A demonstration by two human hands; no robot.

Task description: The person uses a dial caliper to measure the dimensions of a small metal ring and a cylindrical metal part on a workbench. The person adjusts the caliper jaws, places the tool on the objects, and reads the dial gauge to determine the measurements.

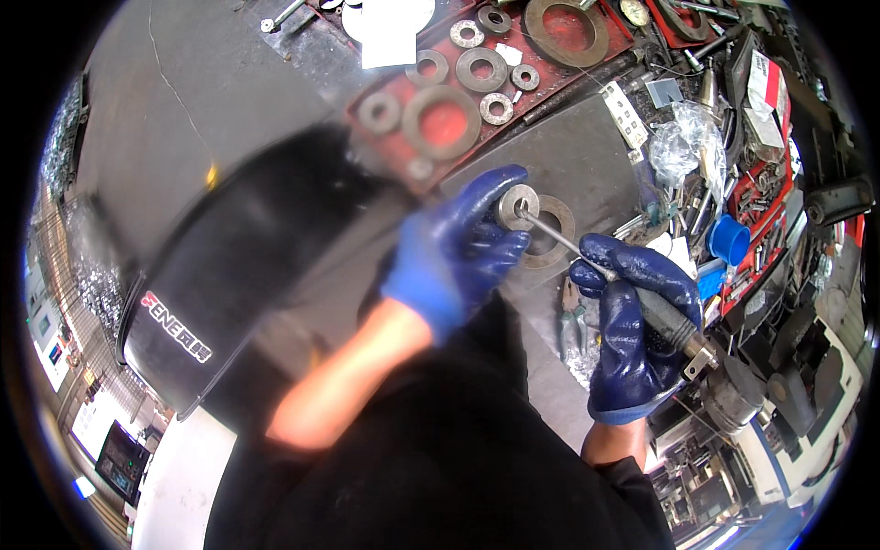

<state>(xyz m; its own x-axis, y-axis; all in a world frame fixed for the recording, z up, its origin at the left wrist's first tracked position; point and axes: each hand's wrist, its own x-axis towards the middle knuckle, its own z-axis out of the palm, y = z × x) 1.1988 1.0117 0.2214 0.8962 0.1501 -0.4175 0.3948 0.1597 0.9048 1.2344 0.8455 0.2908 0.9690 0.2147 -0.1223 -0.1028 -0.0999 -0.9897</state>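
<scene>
My left hand (454, 252), in a dark blue coated glove, pinches a small thick metal ring (519, 203) between thumb and fingers. In a matching glove, my right hand (632, 344) is wrapped round a handheld die grinder (667, 316) with a grey body. Its long thin metal shank (556, 236) points left and up, with the tip at the ring's hole; how deep it sits cannot be made out. Beneath the held ring, a larger flat metal ring (548, 260) lies on the grey table (541, 316). Pliers (572, 321) rest left of my right hand.
Several metal rings lie on a red tray (522, 89) at the far side. Tools, a clear plastic bag (687, 147) and a blue cup (729, 240) crowd the right. A large black curved object (266, 266) stands at the left. A cylindrical metal piece (733, 394) sits beyond the grinder's rear.
</scene>
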